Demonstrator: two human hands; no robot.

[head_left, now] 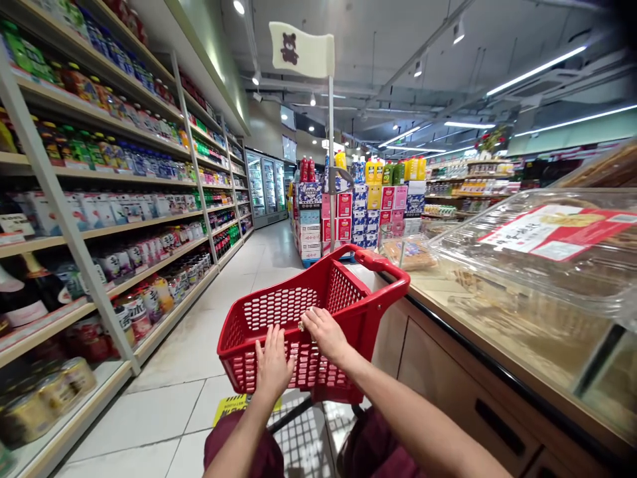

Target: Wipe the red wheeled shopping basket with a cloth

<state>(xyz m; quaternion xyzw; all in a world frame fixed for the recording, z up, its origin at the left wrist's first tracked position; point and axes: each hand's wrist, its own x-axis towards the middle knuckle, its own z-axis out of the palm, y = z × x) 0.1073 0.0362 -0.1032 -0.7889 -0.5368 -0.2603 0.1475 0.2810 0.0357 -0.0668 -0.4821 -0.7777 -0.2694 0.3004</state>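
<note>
Right in front of the person in maroon trousers (243,448) stands a red plastic shopping basket cart with perforated walls (311,358), out on the pale tiled floor (186,405) between the drink shelves (99,232) and a wooden table with a black edge (438,318). The bare left grip (273,365) is open, its fingers stretched out flat at the cart's near rim, clasping nothing; whether they press on the plastic I can't tell. The bare right grip (324,335) lies just beside it over the same rim, fingers bent and closed on a small whitish crumpled scrap (301,325), too small to make out. The cart's red handle (383,265) rises at its far right corner, close by the table. A clear plastic food box with a red and white label (557,232) sits on the table, well apart from both hands. Below the basket a yellow printed floor sign (230,408) peeks out. Farther down the aisle, a cream flag with a brown bear (302,50) tops a pole near stacked colourful cartons (343,216), bottles standing on top.
</note>
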